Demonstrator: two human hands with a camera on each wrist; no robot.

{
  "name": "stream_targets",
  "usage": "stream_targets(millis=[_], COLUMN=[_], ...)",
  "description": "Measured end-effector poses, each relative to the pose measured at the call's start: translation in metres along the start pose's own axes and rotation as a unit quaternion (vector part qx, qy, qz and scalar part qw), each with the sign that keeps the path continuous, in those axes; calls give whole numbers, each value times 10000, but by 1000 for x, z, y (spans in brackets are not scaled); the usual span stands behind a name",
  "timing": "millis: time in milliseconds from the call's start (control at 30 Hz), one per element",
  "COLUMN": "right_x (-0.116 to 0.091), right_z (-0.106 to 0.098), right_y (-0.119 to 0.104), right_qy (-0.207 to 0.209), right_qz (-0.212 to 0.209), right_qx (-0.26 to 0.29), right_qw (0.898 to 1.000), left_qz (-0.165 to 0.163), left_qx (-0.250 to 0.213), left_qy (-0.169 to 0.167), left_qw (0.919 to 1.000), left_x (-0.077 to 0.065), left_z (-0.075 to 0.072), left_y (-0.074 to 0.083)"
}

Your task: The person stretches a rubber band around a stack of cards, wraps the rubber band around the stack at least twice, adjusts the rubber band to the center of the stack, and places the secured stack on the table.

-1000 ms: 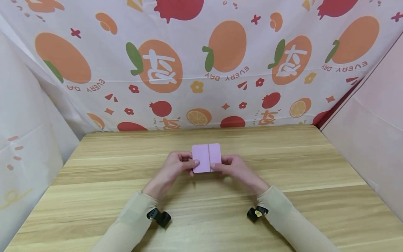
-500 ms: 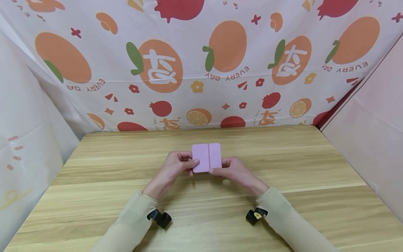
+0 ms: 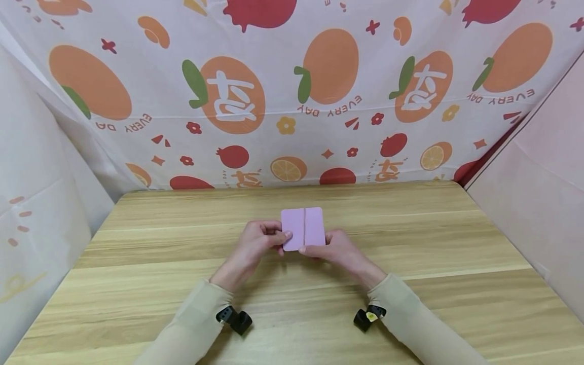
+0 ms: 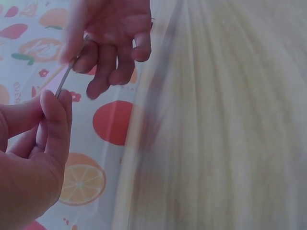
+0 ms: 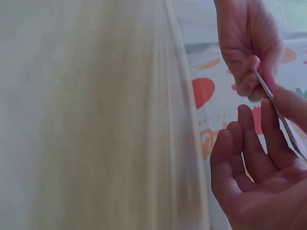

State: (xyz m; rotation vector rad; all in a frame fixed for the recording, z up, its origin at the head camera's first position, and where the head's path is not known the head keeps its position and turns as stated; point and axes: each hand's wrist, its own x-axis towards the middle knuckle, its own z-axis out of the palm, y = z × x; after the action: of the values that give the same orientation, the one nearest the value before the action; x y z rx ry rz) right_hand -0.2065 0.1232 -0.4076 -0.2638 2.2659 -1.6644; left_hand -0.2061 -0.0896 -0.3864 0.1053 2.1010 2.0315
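A thin lilac square (image 3: 293, 220) with rounded corners is held up over the table between both hands. A narrow tan band (image 3: 304, 228) runs across it from top to bottom, near its middle. My left hand (image 3: 255, 244) pinches the left edge, thumb in front and fingers behind. At the lower right, my right hand (image 3: 344, 251) pinches the square, its thumb lying along the bottom edge with the tip beside the band. Both wrist views show the lilac square (image 5: 280, 115) nearly edge-on. The other right fingers (image 5: 223, 148) extend loosely away from it.
The wood-grain table (image 3: 292, 314) spreads beneath both forearms. A white fruit-print curtain (image 3: 283, 91) hangs along its far edge, with pale sheets at the left and right sides. Each wrist wears a black strap-on camera (image 3: 234, 319).
My right thumb has slid left and down to the square's bottom edge, by the band. The square and both hands have shifted slightly to the right.
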Motion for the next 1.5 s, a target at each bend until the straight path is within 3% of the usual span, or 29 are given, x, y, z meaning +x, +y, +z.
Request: stream_targets(millis=[300,633,867,967,1167,1500], right_x=[-2,1,2,1,2,2], right_z=[3,-1,-7,-10,-13,-16], right_y=[-3,-1,-4,-6,-9,-10], right_qy=[-9,-121,-183,-11,623,1019], right_qz=[101,77,-213,-429,-793,-1449], right_qx=[173,340,924,1049,665,321], right_qw=[9998,9993,9953,9936,9927,9837], left_qz=[30,-95,-79,-18,4,-5], left_qx=[-140,80,96,94,53,254], left_qy=[-135,-213,-313,-396,-633,-934], left_qw=[9998,9997,9994,9992,9980,9953], left_x=[2,2,1,1,0,1], left_z=[0,-5,-5,-5,-4,-3], left_y=[-2,-1,-2,-2,-3,-7])
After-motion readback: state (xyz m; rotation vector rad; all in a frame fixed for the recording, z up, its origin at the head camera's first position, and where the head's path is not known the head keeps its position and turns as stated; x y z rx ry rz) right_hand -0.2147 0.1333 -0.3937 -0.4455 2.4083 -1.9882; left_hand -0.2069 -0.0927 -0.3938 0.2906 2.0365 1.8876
